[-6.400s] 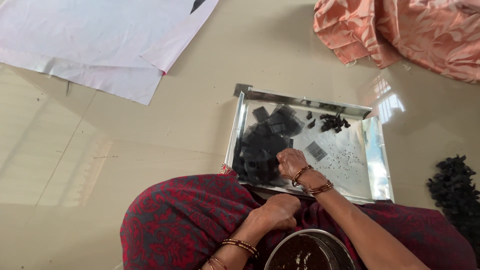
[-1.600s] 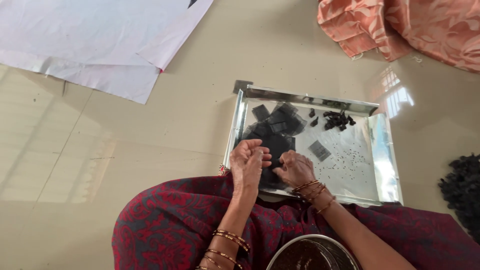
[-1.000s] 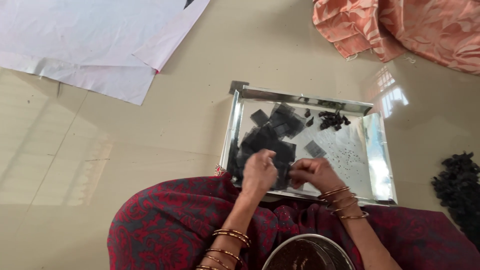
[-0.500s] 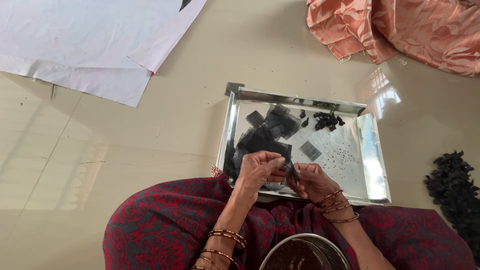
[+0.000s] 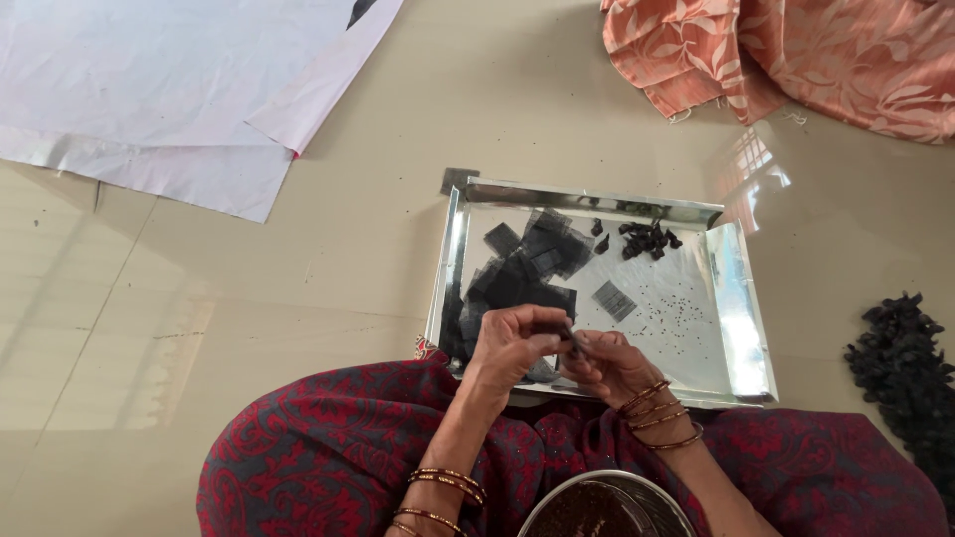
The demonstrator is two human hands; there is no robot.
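Observation:
My left hand (image 5: pixel 515 343) and my right hand (image 5: pixel 609 366) meet over the near edge of a shiny metal tray (image 5: pixel 741 308). Together they pinch a small dark mesh square (image 5: pixel 571 340) between the fingertips. Just beyond my hands a heap of dark mesh squares (image 5: pixel 522 270) lies in the tray's left half. One single mesh square (image 5: pixel 614 299) sits apart near the tray's middle. A small cluster of black finished pieces (image 5: pixel 647 239) rests at the tray's far edge. Tiny specks are scattered over the tray's right half.
A round metal bowl (image 5: pixel 607 505) of dark contents sits in my lap on the red patterned cloth (image 5: pixel 318 447). A black pile (image 5: pixel 905 368) lies on the floor at right. White sheets (image 5: pixel 169 89) lie far left, orange flowered cloth (image 5: pixel 796 50) far right.
My left hand came up from my lap to the tray and joined my right hand. Both hands drew back to the tray's near edge, closing on one mesh square.

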